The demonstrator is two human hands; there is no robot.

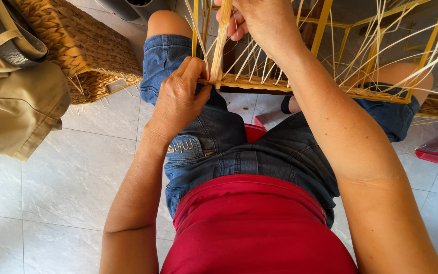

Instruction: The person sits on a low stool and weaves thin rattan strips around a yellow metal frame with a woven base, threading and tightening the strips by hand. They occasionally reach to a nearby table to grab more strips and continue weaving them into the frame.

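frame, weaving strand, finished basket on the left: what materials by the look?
Frame: likely metal rod, glossy yellow coat; thin straight bars.
Strand in the right hand: flat, pale tan, matte plant fibre, perhaps dried leaf or rush.
Basket: the same kind of fibre, twisted and braided, golden-brown, loose ends sticking out.
Left hand presses the woven edge.

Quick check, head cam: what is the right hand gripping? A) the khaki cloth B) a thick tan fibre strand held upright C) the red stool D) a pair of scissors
B: the right hand closes around the thick tan strand rising from the woven band on the yellow frame.
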